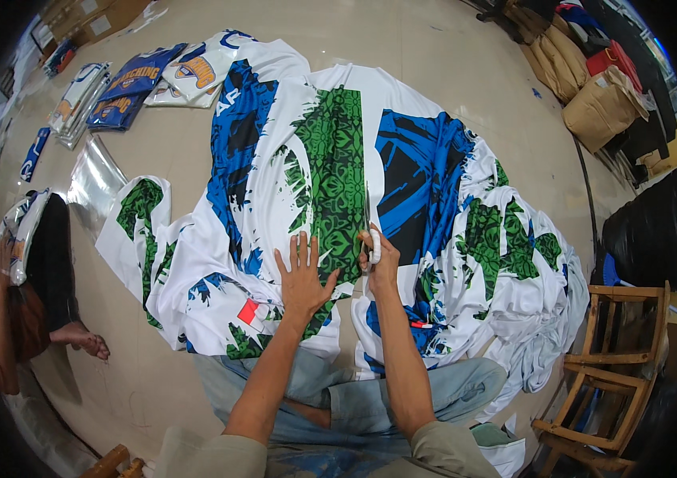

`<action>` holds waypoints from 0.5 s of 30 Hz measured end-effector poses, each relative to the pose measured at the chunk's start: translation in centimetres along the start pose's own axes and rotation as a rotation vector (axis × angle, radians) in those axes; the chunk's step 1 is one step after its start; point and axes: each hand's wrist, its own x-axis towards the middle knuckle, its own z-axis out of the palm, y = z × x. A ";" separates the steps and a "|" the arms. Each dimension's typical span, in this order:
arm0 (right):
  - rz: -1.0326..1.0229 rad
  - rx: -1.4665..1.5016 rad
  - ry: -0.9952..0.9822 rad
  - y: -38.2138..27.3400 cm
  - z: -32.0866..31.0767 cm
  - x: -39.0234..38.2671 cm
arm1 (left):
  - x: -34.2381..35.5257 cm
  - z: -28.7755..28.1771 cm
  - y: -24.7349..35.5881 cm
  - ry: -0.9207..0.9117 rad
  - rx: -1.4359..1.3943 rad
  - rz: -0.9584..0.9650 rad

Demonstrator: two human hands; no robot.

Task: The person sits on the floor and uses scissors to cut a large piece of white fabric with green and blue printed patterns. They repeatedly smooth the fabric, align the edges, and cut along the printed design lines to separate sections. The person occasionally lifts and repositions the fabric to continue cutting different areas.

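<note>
Printed white fabric with a green patterned band and blue-black panels is spread on the floor in front of my crossed legs. My left hand lies flat on it, fingers spread, over the lower left of the green band. My right hand grips scissors with white handles at the right edge of that band, their blades pointing away from me along it. Rumpled pieces of similar fabric are bunched to the right and left.
Bagged folded garments lie at the back left. A seated person holds a bagged garment at the left edge. Brown paper sacks, a black bag and wooden frames line the right. A clear plastic sheet lies left.
</note>
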 end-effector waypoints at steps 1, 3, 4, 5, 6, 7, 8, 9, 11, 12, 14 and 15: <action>0.002 -0.013 0.001 -0.2 0.2 0.3 | 0.0 0.0 0.0 0.000 -0.003 0.000; -0.007 -0.033 -0.011 -0.2 0.4 0.9 | 0.0 0.1 0.0 0.005 -0.003 0.004; -0.011 -0.041 -0.018 -0.1 0.4 1.2 | 0.1 0.1 -0.1 0.008 0.000 0.008; -0.019 -0.033 -0.026 0.0 0.4 1.3 | 0.1 0.1 -0.1 0.001 0.001 0.009; -0.026 -0.031 -0.035 0.2 0.3 1.4 | 0.1 0.1 -0.1 -0.005 -0.002 0.005; -0.033 -0.029 -0.044 0.3 0.2 1.5 | 0.1 0.1 -0.1 -0.011 -0.004 0.000; -0.033 -0.024 -0.046 0.5 0.2 1.5 | 0.0 0.1 -0.1 -0.021 0.007 -0.005; -0.035 -0.017 -0.048 0.6 0.2 1.6 | 0.1 0.1 -0.2 -0.030 0.017 -0.009; -0.033 -0.008 -0.039 0.6 0.1 1.7 | 0.1 0.2 -0.2 -0.039 0.026 -0.013; -0.027 -0.004 -0.028 0.5 0.2 1.7 | 0.1 0.2 -0.2 -0.039 0.025 -0.012; -0.031 -0.020 -0.019 0.0 0.6 1.9 | 0.1 0.1 -0.2 -0.043 0.023 -0.014; -0.040 -0.010 -0.020 0.0 0.5 2.3 | 0.1 0.1 -0.2 -0.045 0.021 -0.012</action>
